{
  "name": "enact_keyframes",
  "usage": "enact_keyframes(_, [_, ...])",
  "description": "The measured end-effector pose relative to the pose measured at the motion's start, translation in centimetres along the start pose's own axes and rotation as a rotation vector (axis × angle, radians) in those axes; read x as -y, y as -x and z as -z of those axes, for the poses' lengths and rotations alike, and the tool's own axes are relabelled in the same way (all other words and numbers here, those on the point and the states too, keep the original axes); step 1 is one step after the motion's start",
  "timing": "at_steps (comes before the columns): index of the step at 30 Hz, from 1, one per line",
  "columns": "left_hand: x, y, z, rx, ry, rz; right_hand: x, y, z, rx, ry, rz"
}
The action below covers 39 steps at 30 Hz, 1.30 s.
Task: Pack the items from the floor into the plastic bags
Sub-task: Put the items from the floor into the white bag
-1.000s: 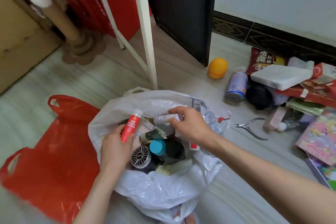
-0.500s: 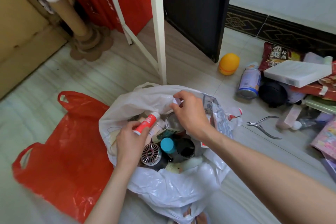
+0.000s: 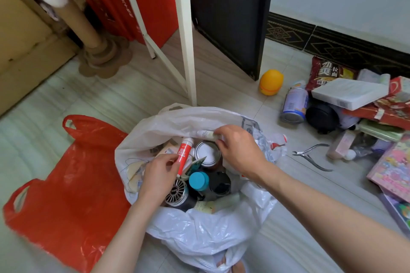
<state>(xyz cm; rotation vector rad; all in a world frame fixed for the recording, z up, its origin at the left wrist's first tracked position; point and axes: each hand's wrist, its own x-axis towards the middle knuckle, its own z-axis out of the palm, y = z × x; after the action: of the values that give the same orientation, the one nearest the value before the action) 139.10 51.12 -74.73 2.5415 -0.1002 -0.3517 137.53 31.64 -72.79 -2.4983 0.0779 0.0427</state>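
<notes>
Pale floor tiles carry the white bag at centre; left hand still pinches the red tube, now upright, while right hand pinches a small white tube at the rim.

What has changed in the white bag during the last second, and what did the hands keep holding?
The left hand has turned the red-and-white tube from leaning to nearly upright inside the white plastic bag. The right hand moved its small white tube toward the bag's far rim, uncovering a round silver-lidded jar. Both grips stayed; the flat red plastic bag stayed too.
</notes>
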Motion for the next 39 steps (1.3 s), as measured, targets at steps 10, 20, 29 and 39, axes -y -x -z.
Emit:
enact_keyframes(10, [-8.8,1.6,0.0,-0.049,-0.112,-0.589,-6.2,6.4,3.9,-0.055,0.171,0.050])
enact_keyframes(20, [-18.4,-2.1,-14.3,0.180,-0.449,-0.848,-19.1,13.9,4.7,-0.031,0.190,-0.465])
enact_keyframes(29, [-19.0,-5.8,-19.0,0.352,-0.652,-0.612,-23.2,12.2,1.0,0.017,0.455,-0.448])
enact_keyframes(39, [-18.4,-5.7,-18.9,0.276,-0.456,-0.496,-22.5,10.5,1.2,-0.144,0.149,-0.521])
